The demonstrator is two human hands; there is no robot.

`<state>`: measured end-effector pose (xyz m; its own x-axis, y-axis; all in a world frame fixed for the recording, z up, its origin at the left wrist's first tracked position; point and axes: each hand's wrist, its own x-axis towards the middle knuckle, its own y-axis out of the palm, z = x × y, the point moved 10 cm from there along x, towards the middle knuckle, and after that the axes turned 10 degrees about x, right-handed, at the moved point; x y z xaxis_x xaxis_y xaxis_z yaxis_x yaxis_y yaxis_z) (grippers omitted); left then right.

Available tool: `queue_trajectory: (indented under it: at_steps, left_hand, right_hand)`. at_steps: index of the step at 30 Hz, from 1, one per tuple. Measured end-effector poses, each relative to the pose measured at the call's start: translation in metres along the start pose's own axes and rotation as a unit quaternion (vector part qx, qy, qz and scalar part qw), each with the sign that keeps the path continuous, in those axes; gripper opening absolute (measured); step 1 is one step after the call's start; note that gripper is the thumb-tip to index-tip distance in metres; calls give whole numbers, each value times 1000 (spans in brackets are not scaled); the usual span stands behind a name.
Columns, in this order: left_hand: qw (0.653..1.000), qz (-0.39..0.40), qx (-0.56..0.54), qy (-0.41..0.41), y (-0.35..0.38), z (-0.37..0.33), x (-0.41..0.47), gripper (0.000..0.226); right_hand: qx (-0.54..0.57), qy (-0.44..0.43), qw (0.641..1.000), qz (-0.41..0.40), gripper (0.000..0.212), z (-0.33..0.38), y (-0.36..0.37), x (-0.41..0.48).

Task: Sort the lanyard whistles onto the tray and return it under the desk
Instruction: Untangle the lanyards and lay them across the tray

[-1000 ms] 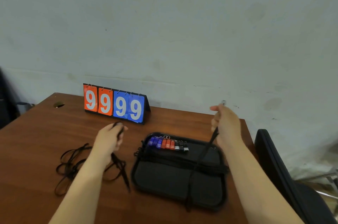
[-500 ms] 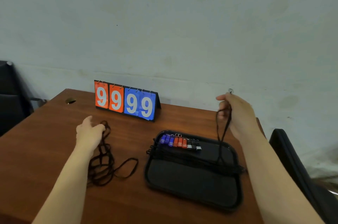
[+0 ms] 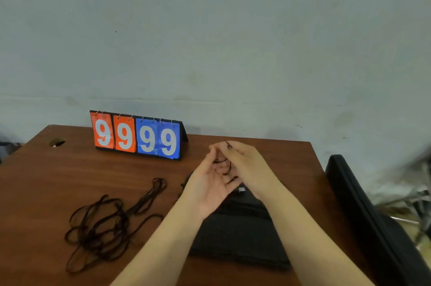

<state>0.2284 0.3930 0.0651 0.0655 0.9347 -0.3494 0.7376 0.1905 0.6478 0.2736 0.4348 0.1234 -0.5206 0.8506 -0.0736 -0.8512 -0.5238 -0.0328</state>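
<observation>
My left hand [image 3: 210,183] and my right hand [image 3: 245,164] meet above the far end of the black tray [image 3: 235,236]. Between them runs a black lanyard [image 3: 227,169]; its loops cross my left palm and its end is pinched in my right fingers. Both forearms cover most of the tray, so the row of whistles is hidden except for one small grey piece [image 3: 241,190]. A pile of loose black lanyards [image 3: 102,227] lies on the brown desk [image 3: 46,187], left of the tray.
A flip scoreboard [image 3: 137,136] reading 9999 stands at the desk's far edge against the wall. A cable hole [image 3: 56,142] is at the far left corner. A black chair [image 3: 373,222] stands just off the desk's right edge.
My left hand left the loose lanyard pile and came right to meet my right hand. My right hand dropped and moved left, and the lanyard it held stretched is now bunched between both hands.
</observation>
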Motion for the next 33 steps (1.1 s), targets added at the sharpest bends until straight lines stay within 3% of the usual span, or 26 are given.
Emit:
queue_trajectory:
  at_steps: [3, 6, 9, 12, 17, 24, 33]
  left_hand:
    - [986, -121, -81, 76, -38, -17, 6, 21]
    - [959, -230, -134, 93, -89, -25, 3, 19]
    - [944, -314, -75, 71, -131, -23, -7, 19]
    - [916, -388, 84, 55, -165, -24, -19, 19]
    - [857, -407, 316, 9, -199, -6, -18, 9]
    - [831, -442, 331, -67, -245, 34, -17, 8]
    - [737, -463, 488, -63, -261, 30, -2, 15]
  right_hand:
    - [44, 16, 998, -37, 25, -24, -16, -6]
    - [18, 36, 988, -152, 25, -51, -64, -13]
    - [60, 90, 960, -257, 26, -91, -122, -26]
    - [127, 124, 931, -319, 25, -126, -166, -42]
    - [172, 146, 905, -361, 17, -171, -202, -66]
    - [138, 261, 891, -345, 13, -233, -207, -101]
    - [108, 325, 863, -371, 7, -272, -211, -120]
